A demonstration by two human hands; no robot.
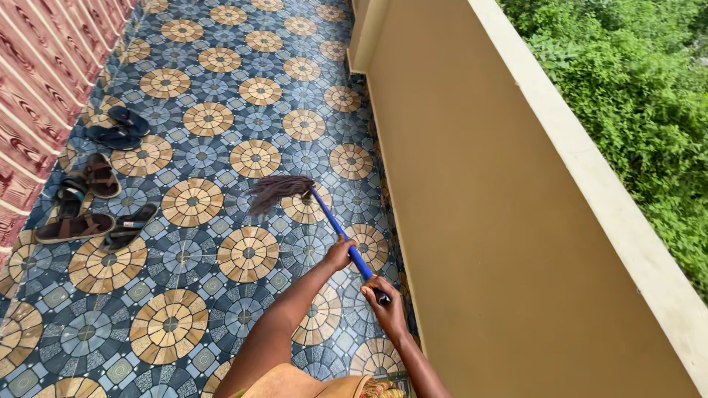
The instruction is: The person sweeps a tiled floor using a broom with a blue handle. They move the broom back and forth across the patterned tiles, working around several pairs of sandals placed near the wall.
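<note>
The left hand (340,254) is gripping the blue handle of the mop (324,210) mid-shaft, and the right hand (385,302) is clamping its upper end. The mop head is resting on the patterned tiled floor (184,258) near the balcony wall (457,221). The step in hand appears to be a mopping stroke; the next move is calling for a pull of the head across the tiles, well apart from the sandals (96,199).

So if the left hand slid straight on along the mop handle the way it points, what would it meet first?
Probably the mop head. The left hand grips the blue handle, which runs up and left over bare patterned tiles. Nothing else shows along that line; the sandals lie well off to the left.
</note>
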